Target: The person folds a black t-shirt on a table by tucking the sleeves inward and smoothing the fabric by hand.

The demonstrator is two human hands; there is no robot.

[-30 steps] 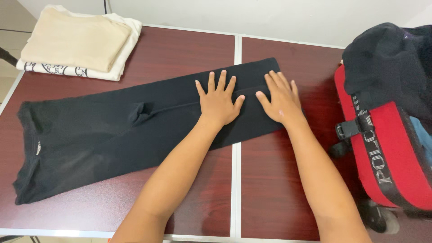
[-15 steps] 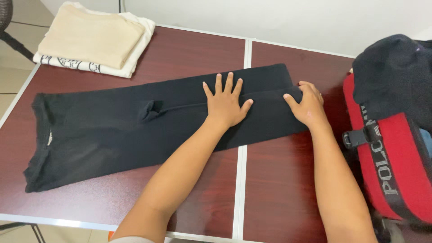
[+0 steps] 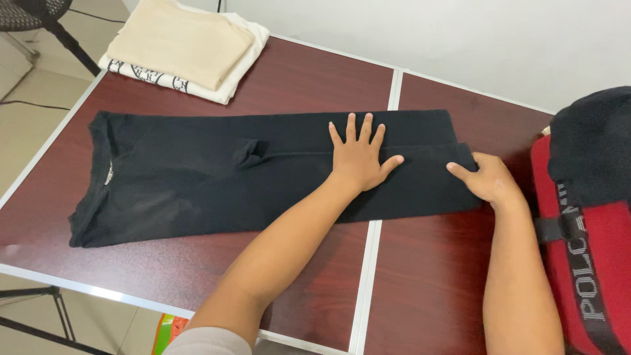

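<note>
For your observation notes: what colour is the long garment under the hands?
Black, seen in the head view: long flat cloth garment.

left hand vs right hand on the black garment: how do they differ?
The left hand lies flat, fingers spread, mid-cloth; the right hand is curled at the end edge of the black garment, thumb on top. The left hand presses down; the right hand appears to pinch the hem. Both are bare and touch the same garment.
</note>
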